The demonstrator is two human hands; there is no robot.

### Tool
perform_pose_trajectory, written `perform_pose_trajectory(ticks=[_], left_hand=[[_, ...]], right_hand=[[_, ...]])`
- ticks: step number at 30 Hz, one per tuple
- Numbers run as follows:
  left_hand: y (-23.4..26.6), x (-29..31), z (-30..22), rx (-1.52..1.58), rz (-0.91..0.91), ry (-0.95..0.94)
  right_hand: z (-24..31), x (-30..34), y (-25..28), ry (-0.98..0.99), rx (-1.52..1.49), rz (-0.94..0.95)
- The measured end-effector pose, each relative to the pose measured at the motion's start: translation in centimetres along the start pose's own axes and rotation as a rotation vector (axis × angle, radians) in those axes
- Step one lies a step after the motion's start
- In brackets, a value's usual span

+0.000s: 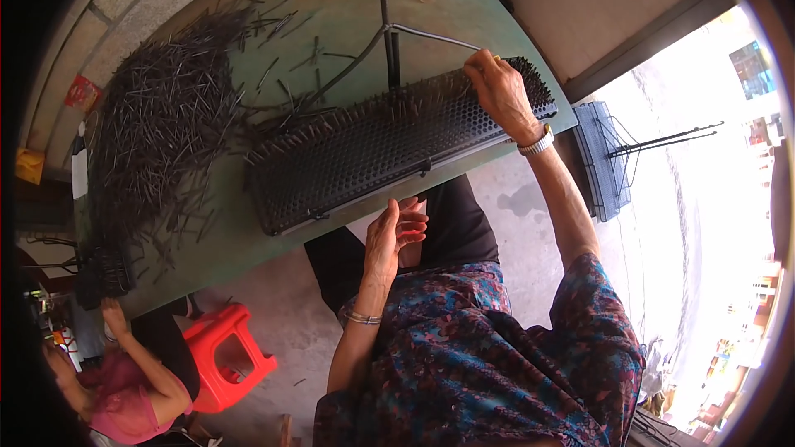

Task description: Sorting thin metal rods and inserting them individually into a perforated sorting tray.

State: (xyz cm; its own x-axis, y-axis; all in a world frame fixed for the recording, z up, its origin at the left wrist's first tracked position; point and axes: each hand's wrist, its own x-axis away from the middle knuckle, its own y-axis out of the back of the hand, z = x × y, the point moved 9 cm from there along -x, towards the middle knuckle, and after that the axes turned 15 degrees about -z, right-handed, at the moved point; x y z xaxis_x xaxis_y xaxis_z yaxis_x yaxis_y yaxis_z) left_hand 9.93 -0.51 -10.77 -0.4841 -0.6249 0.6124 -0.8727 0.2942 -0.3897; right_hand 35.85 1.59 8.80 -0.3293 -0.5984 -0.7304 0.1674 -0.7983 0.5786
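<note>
The long black perforated metal tray (389, 149) was only partly filled with thin dark pins, the right hand (497, 91) pinching its far edge, the left hand (393, 236) loosely spread below, and a large pile of loose pins (166, 116) remained.

Worn on head, looking steeply down from above onto green table (248, 232) and own lap. Close in: forearms enter from lower edge, right hand (499, 91) near top. Fisheye bending edges, rim dark. Bright street at right, probably overexposed. Single view, nothing shared.
</note>
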Motion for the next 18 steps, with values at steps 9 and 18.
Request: perform_pose_trajectory(ticks=[9, 18], left_hand=[[0.1, 0.0, 0.1, 0.007, 0.007, -0.029], [0.6, 0.1, 0.0, 0.016, -0.026, -0.023]], right_hand=[[0.3, 0.2, -0.4, 0.035, 0.021, 0.043], [1.1, 0.0, -0.2, 0.07, 0.022, 0.069]])
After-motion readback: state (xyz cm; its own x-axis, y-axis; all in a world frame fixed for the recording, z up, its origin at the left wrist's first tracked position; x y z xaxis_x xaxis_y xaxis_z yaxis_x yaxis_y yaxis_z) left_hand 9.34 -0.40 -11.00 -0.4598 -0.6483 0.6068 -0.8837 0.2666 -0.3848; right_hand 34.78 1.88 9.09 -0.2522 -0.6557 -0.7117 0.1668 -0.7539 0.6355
